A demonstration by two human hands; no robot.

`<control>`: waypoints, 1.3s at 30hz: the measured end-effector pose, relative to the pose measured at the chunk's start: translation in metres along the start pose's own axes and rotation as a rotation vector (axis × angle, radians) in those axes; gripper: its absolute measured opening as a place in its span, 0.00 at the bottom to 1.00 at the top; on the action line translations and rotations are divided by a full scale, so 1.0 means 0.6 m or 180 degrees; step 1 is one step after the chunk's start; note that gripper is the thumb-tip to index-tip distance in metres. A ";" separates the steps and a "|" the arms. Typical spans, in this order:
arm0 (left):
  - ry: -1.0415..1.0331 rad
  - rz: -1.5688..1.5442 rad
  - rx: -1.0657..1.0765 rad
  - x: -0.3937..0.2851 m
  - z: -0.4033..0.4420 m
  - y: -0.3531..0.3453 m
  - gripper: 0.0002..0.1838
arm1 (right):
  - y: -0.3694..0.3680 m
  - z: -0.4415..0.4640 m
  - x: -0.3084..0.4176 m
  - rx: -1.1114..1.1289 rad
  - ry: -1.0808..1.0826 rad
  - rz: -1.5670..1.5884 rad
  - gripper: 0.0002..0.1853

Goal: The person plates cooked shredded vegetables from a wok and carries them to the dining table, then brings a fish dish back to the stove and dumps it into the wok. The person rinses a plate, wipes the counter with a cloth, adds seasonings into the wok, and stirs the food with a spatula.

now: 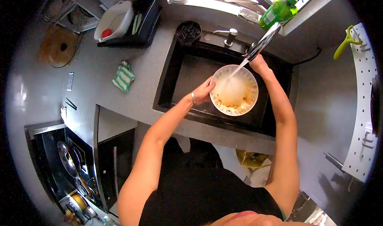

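Observation:
A round white bowl [249, 84] with brown residue inside is tilted under the running faucet [261, 44], over the black sink [187, 80]. Cloudy water lies in it. My left hand [204, 91] grips its left rim, thumb over the edge and fingers beneath. Just beyond the bowl's upper right, my right hand [260, 65] is at the base of the faucet, beside the spout. Its fingers are mostly hidden, so I cannot tell whether they grip the handle.
Behind the sink are a soap dispenser [230, 37], a black strainer [188, 32] and a green pump bottle [279, 12]. A striped cloth [124, 77] lies on the left counter, below a white basket [115, 20] on a black rack. A green peeler [346, 43] hangs on the right pegboard.

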State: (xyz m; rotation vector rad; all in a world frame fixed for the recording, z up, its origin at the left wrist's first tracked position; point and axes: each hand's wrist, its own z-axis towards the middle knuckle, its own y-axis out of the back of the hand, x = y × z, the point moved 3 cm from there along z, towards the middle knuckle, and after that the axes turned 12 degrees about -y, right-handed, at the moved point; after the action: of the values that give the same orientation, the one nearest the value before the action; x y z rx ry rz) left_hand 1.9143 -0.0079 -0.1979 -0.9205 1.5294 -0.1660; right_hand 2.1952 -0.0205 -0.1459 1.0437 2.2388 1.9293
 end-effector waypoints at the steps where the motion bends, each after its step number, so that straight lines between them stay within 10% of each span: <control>1: 0.0012 0.0051 -0.0020 0.001 0.001 0.001 0.29 | 0.002 0.000 0.003 0.0003 -0.0025 -0.0058 0.10; 28: -0.0624 -0.0780 -0.0665 -0.089 -0.173 0.065 0.32 | -0.009 -0.086 0.052 -0.1717 -0.0523 0.1381 0.16; 39: -0.1719 -0.1186 -0.2331 -0.299 -0.588 0.122 0.28 | -0.131 -0.240 0.400 0.0203 0.0309 0.2249 0.13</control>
State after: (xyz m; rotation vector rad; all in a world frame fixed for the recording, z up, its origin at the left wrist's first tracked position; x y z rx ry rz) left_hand 1.5496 0.0103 -0.0289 -1.6696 0.8903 0.3822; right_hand 1.9117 -0.0329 -0.0831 2.0017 2.1659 2.1585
